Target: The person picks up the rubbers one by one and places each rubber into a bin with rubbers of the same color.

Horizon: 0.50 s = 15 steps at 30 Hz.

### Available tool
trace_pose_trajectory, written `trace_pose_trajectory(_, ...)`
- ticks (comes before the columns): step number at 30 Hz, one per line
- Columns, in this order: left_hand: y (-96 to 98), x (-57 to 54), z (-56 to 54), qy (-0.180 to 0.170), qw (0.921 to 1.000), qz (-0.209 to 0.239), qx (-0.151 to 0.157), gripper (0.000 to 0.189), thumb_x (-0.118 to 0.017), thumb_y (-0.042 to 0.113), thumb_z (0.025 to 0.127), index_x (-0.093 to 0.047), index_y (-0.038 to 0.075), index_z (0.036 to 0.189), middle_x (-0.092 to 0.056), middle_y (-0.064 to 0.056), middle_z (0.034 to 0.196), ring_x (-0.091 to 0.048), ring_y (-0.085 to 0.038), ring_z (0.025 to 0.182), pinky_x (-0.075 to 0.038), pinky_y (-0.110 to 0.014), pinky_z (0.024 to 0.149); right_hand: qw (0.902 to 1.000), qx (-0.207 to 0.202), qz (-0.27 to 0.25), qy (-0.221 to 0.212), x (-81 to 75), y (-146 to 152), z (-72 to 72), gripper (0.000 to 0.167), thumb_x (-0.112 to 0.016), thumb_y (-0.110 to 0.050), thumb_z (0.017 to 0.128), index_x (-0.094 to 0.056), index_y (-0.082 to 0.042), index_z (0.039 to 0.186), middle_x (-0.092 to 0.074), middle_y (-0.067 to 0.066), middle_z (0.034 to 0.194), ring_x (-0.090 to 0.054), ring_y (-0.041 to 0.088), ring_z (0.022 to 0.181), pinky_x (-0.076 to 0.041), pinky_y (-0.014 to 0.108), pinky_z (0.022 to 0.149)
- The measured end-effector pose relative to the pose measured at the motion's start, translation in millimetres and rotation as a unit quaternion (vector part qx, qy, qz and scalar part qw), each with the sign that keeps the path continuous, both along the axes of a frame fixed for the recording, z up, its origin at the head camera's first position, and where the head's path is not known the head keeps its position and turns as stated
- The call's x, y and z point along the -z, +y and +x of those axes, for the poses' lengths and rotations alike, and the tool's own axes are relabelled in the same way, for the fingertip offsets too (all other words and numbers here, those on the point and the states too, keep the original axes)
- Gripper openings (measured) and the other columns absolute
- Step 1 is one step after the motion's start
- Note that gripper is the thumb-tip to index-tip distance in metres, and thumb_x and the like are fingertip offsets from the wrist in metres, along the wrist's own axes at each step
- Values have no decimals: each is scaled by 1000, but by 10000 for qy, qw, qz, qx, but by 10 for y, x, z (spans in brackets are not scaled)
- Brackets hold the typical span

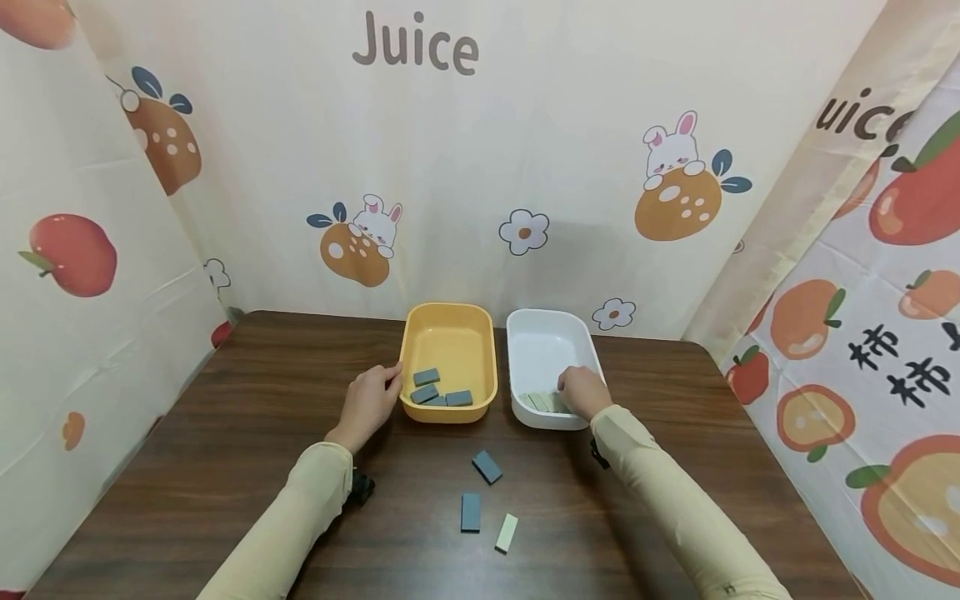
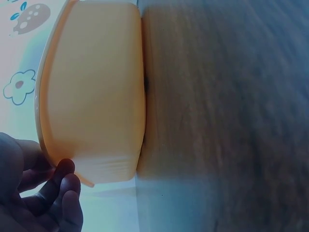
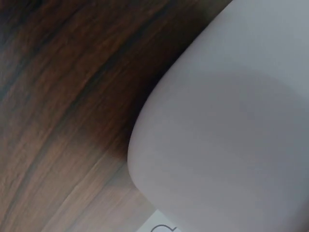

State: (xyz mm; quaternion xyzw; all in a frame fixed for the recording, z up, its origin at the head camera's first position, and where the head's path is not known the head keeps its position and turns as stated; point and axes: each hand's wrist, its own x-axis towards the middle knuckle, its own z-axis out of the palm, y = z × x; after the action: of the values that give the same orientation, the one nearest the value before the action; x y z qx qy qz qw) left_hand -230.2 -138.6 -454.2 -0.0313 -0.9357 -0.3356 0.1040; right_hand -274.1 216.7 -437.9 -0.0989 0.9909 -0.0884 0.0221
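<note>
My left hand (image 1: 367, 404) pinches the left rim of a yellow plastic bin (image 1: 453, 350) between thumb and fingers; the left wrist view shows this grip on the bin's (image 2: 96, 87) edge. Several blue-grey rectangular blocks (image 1: 426, 377) lie in the near part of that bin. Over the right wall of a white bin (image 1: 547, 354) reaches my right hand (image 1: 587, 392), fingers curled down beside a row of pale green blocks (image 1: 540, 402). I cannot tell whether those fingertips hold a block. The right wrist view has only the white bin's outer wall (image 3: 217, 135), no fingers.
On the brown wooden table (image 1: 247, 433), in front of the bins, lie a tilted blue-grey block (image 1: 487, 467), an upright-lying blue-grey one (image 1: 470, 512) and a pale green block (image 1: 506, 533). A printed curtain (image 1: 465, 150) hangs behind the table and along both sides.
</note>
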Motion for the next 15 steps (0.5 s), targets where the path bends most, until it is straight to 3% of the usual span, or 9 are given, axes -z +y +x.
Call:
trace_pose_trajectory(10,-2,12,1,137,9999,-36,33,34,-59,16,96,-63,5,127,-62,-11,80,-43,-17,58,-37,-27,54,9998,49,-167,-116,-16,11,9,19,-60,-6,84,-75,0,93,-73,17,96,-65,32,88,-51,46,84)
trace_pose_trajectory(15,4,11,6,182,9998,-43,14,33,-59,16,96,-64,4,127,-63,-12,81,-44,-18,59,-38,-28,55,9989,80,-450,-31,-53,26,44,20,-57,-8,87,-74,0,92,-72,16,95,-63,29,82,-52,46,81)
